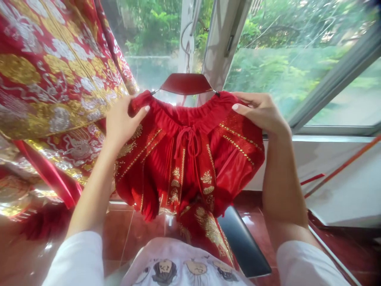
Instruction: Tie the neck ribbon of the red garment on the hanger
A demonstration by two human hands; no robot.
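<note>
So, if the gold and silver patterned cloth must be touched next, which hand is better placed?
Probably the left hand: it holds the red garment by the shoulder nearer the patterned cloth. The right hand is farther away, at the opposite shoulder.

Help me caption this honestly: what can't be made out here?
All in the head view:
- Left hand's fingertips, except the thumb's: hidden behind the red garment.
- Dark flat object's upper end: covered by the red garment.
- Embroidered cloth's full extent: cut off by the left and top edges.
- Dark red fringe's strands: blurred.
</note>
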